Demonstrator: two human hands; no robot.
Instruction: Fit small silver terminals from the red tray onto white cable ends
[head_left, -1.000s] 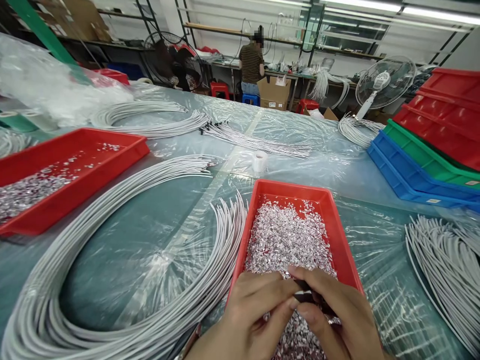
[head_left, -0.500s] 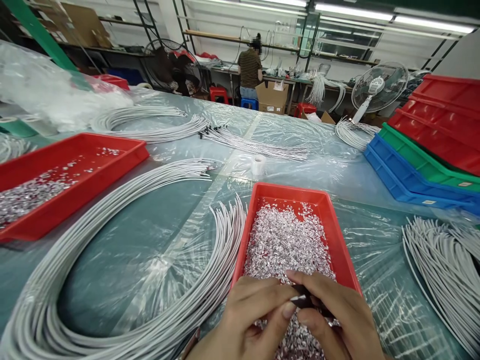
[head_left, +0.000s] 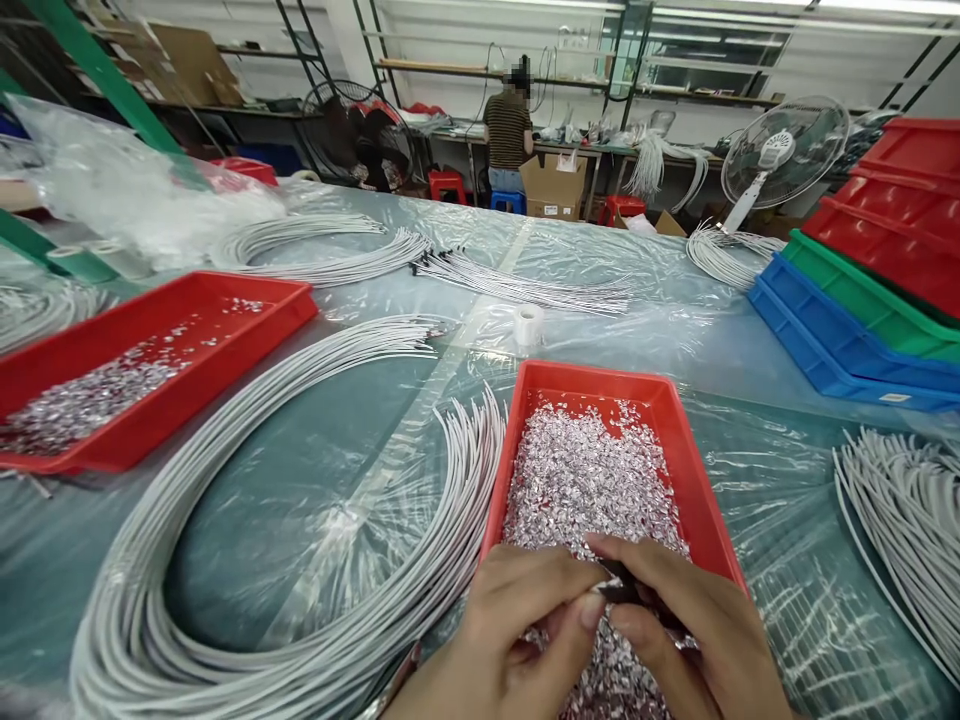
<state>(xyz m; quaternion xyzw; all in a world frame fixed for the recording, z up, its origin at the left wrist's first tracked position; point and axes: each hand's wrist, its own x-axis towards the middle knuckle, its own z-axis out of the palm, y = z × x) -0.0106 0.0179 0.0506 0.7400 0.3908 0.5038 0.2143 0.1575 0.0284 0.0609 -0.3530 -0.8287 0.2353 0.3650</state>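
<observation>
My left hand (head_left: 517, 625) is closed in a pinch, thumb against index finger, on something small with a pale, shiny end; most of it is hidden by the fingers. Facing it, my right hand (head_left: 694, 615) is closed around a dark, narrow object (head_left: 626, 592), whose kind I cannot make out. The fingertips of both hands meet at this dark object. Both hands are over the near part of a red tray (head_left: 709, 500), which holds a layer of small silvery foil-like scraps (head_left: 592, 475).
Left of the tray curves a thick bundle of white cables (head_left: 150, 560). A second red tray (head_left: 255, 285) with scraps stands farther left. A tape roll (head_left: 529, 325) is behind the near tray. Stacked bins (head_left: 862, 310) and more cables (head_left: 900, 540) lie right. A person (head_left: 510, 130) sits far back.
The view has shifted slightly, so the surroundings appear farther right. Both hands stay together over the tray, and the dark object between them has tilted a little.
</observation>
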